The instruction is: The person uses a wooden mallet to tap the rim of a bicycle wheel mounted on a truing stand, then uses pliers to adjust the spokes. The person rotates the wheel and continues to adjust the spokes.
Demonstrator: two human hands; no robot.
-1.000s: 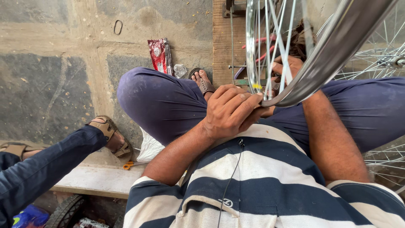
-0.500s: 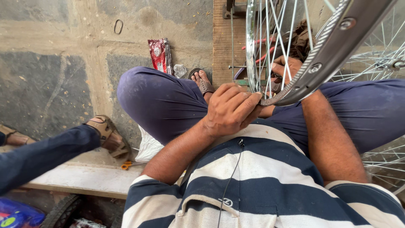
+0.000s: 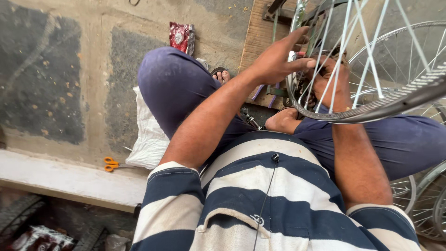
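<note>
I sit cross-legged in dark blue trousers with a spoked bicycle wheel held up in front of me, its silver rim curving over my right knee. My left hand reaches forward to the wheel's left edge, fingers stretched out and thumb against the rim. My right hand is behind the spokes with its fingers curled on the wheel near the rim. What it pinches there is hidden by the spokes.
A wooden board lies ahead, a red packet beyond my knee. A white sack and orange scissors lie on the concrete by a pale ledge. More wheels stand at right, a tyre at lower left.
My left hand left its grip at my lap and stretched up to the rim. The wheel sits farther forward. Another person's sleeve and sandalled foot at left are out of view.
</note>
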